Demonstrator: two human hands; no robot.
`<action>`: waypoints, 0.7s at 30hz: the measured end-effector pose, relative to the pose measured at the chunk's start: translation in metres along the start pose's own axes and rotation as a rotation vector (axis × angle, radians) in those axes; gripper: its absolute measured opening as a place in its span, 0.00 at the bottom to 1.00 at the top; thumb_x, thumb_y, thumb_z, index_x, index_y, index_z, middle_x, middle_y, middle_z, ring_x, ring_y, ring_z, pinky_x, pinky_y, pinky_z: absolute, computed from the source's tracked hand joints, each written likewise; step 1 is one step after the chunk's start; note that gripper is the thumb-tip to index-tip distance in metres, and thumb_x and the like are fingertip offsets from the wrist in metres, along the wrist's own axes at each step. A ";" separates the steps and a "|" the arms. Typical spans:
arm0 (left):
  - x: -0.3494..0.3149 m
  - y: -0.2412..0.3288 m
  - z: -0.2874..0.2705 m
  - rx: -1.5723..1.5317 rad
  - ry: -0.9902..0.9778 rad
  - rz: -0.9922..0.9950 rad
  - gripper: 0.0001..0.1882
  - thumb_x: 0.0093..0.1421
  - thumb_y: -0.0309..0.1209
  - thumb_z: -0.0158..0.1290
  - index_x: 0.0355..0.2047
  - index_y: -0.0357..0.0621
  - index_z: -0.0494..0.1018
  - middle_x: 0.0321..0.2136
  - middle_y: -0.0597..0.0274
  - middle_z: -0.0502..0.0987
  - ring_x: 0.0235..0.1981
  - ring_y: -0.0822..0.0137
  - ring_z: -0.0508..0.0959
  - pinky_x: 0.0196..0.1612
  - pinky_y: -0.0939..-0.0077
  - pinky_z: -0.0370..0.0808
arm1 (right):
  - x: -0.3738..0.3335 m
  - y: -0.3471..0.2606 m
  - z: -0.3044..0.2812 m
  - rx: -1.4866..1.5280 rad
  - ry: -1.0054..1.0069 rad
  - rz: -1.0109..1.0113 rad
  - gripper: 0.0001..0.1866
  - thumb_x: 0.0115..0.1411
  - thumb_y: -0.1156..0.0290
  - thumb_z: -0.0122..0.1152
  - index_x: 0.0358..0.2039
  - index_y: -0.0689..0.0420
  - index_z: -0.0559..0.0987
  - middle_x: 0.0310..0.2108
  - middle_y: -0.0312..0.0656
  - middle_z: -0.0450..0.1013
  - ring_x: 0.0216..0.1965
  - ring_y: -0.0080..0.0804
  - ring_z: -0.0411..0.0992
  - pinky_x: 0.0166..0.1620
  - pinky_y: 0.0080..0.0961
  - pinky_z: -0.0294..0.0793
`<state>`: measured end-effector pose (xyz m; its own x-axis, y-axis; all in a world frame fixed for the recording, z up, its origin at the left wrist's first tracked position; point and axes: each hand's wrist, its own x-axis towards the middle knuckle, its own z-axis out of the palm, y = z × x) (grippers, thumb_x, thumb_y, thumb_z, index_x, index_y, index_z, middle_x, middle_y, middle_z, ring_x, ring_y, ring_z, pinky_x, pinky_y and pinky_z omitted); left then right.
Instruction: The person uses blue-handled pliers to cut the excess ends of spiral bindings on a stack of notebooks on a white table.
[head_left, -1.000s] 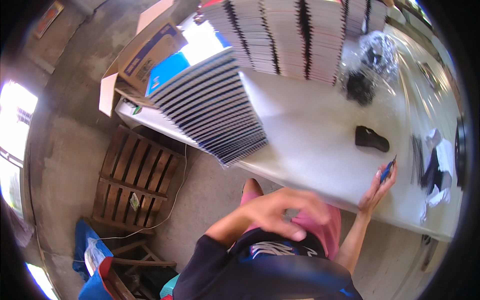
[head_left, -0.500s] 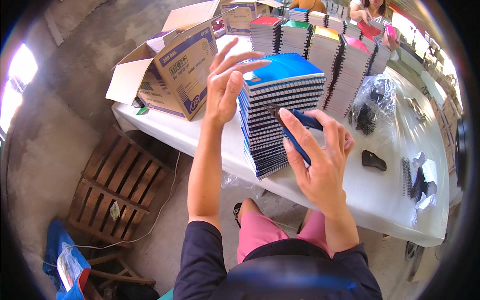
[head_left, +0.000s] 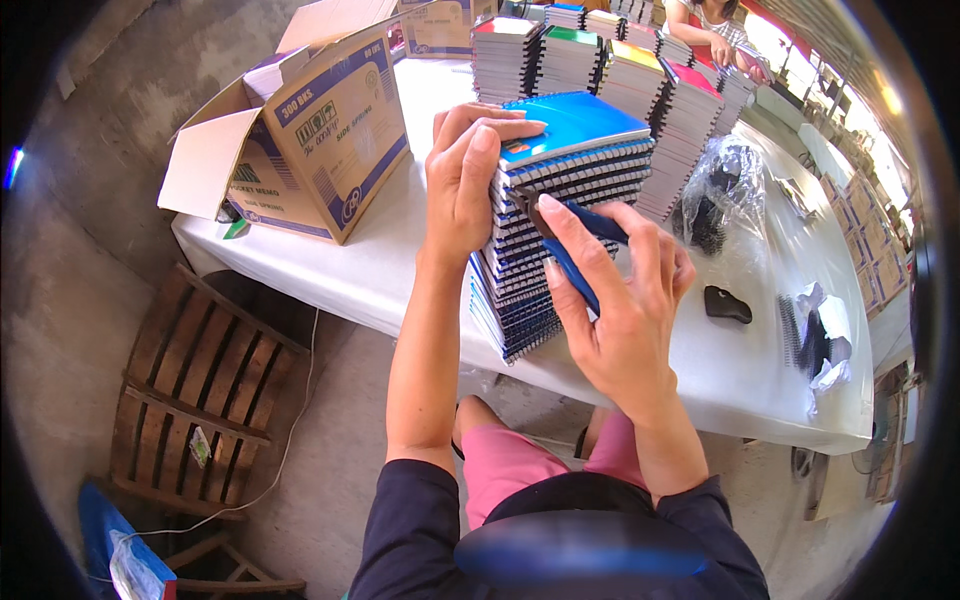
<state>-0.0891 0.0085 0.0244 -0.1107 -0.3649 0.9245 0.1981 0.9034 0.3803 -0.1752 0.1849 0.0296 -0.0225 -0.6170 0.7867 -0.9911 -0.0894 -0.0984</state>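
Blue-covered stack: spiral notebooks [head_left: 560, 200] piled at the desk's near edge, centre of view, leaning toward 5 o'clock.
Desk: white-covered desk [head_left: 380, 270], running from 10 o'clock to 4 o'clock.
Left hand: left hand [head_left: 465, 175] fingers curled over the stack's top left corner, palm against its side.
Right hand: right hand [head_left: 615, 300] pinching a blue tool [head_left: 580, 245] between thumb and fingers, tip against the spirals.
Carton: open cardboard box [head_left: 310, 150], at 10 o'clock of the stack.
Further stacks: more notebook piles [head_left: 600, 60], at 12 o'clock.
Bag: clear plastic bag of dark spirals [head_left: 720, 195], at 3 o'clock.
Small item: black object [head_left: 727, 304], at 4 o'clock.
Floor: wooden pallet [head_left: 200, 390], at 8 o'clock.
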 end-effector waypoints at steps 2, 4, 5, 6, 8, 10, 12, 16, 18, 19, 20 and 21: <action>0.001 0.001 0.001 -0.001 0.001 -0.007 0.25 0.65 0.40 0.35 0.33 0.40 0.81 0.34 0.53 0.77 0.43 0.59 0.69 0.49 0.66 0.64 | 0.001 -0.002 0.001 -0.018 0.000 0.003 0.23 0.57 0.65 0.59 0.55 0.40 0.75 0.45 0.41 0.67 0.44 0.36 0.65 0.51 0.34 0.54; 0.001 0.000 0.002 0.002 0.005 -0.004 0.25 0.65 0.40 0.35 0.33 0.40 0.81 0.34 0.53 0.77 0.42 0.59 0.69 0.48 0.66 0.64 | 0.001 -0.001 0.001 0.005 -0.028 0.005 0.23 0.58 0.65 0.58 0.55 0.42 0.74 0.42 0.41 0.68 0.42 0.36 0.67 0.48 0.33 0.58; 0.000 0.000 0.001 0.007 0.005 -0.001 0.25 0.65 0.40 0.35 0.33 0.40 0.81 0.34 0.53 0.77 0.42 0.59 0.69 0.48 0.67 0.64 | 0.000 -0.001 0.001 0.041 -0.056 0.004 0.23 0.59 0.65 0.57 0.56 0.44 0.73 0.41 0.42 0.69 0.40 0.35 0.68 0.46 0.31 0.60; 0.000 0.000 0.001 0.005 0.006 0.001 0.25 0.65 0.40 0.35 0.33 0.40 0.81 0.34 0.54 0.77 0.41 0.60 0.69 0.48 0.67 0.64 | -0.001 -0.001 0.002 0.077 -0.083 0.004 0.23 0.60 0.65 0.57 0.57 0.45 0.72 0.39 0.42 0.70 0.38 0.35 0.69 0.44 0.30 0.63; 0.001 0.000 0.000 -0.002 0.008 0.005 0.25 0.66 0.40 0.35 0.33 0.41 0.82 0.34 0.54 0.77 0.41 0.60 0.69 0.48 0.67 0.64 | -0.001 -0.001 0.001 0.730 -0.237 0.273 0.23 0.63 0.64 0.53 0.59 0.50 0.68 0.36 0.43 0.71 0.33 0.33 0.71 0.37 0.26 0.67; 0.000 0.000 0.000 -0.015 0.012 0.001 0.25 0.66 0.40 0.35 0.33 0.41 0.82 0.34 0.54 0.77 0.41 0.60 0.69 0.48 0.67 0.64 | 0.004 0.000 -0.011 1.399 -0.485 0.608 0.25 0.67 0.63 0.46 0.62 0.57 0.60 0.32 0.46 0.73 0.26 0.31 0.72 0.30 0.21 0.71; -0.001 0.001 0.000 -0.008 0.008 0.015 0.25 0.66 0.40 0.35 0.33 0.41 0.82 0.34 0.54 0.77 0.41 0.60 0.70 0.48 0.67 0.64 | 0.002 0.002 -0.012 1.711 -0.499 0.718 0.23 0.68 0.63 0.45 0.61 0.55 0.60 0.31 0.43 0.73 0.24 0.28 0.72 0.28 0.18 0.68; 0.001 0.002 0.003 0.007 0.006 0.015 0.25 0.66 0.40 0.35 0.33 0.41 0.82 0.34 0.54 0.77 0.41 0.60 0.70 0.48 0.67 0.64 | -0.011 0.005 0.007 0.771 -0.174 0.308 0.23 0.64 0.64 0.50 0.60 0.47 0.65 0.39 0.45 0.69 0.36 0.38 0.69 0.40 0.31 0.65; -0.001 0.000 0.001 0.005 0.012 0.009 0.25 0.66 0.40 0.35 0.33 0.41 0.82 0.34 0.54 0.77 0.41 0.59 0.70 0.48 0.67 0.64 | -0.016 -0.001 0.011 0.229 0.011 0.113 0.25 0.58 0.63 0.56 0.58 0.41 0.70 0.45 0.45 0.64 0.47 0.43 0.62 0.50 0.40 0.54; -0.001 0.000 0.001 0.004 0.015 0.006 0.25 0.66 0.40 0.35 0.33 0.40 0.82 0.33 0.54 0.77 0.41 0.59 0.70 0.48 0.66 0.64 | -0.015 -0.003 0.009 0.174 0.004 0.099 0.24 0.58 0.64 0.56 0.57 0.42 0.71 0.45 0.45 0.65 0.47 0.42 0.63 0.51 0.39 0.54; -0.001 -0.001 0.001 0.003 0.015 0.005 0.25 0.66 0.41 0.35 0.33 0.40 0.82 0.33 0.54 0.77 0.41 0.59 0.70 0.48 0.67 0.64 | -0.014 -0.006 0.004 0.120 -0.006 0.087 0.24 0.58 0.65 0.57 0.57 0.44 0.71 0.46 0.45 0.65 0.47 0.42 0.63 0.52 0.38 0.54; 0.000 -0.002 0.000 0.002 0.015 0.004 0.25 0.66 0.41 0.35 0.33 0.40 0.81 0.33 0.54 0.77 0.41 0.59 0.70 0.48 0.67 0.63 | -0.013 -0.008 0.003 0.066 -0.017 0.075 0.24 0.58 0.66 0.57 0.57 0.45 0.71 0.46 0.44 0.65 0.47 0.41 0.63 0.54 0.37 0.54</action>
<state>-0.0898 0.0071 0.0236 -0.0952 -0.3645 0.9263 0.1965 0.9054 0.3764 -0.1670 0.1918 0.0183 -0.0935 -0.6369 0.7653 -0.9760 -0.0932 -0.1968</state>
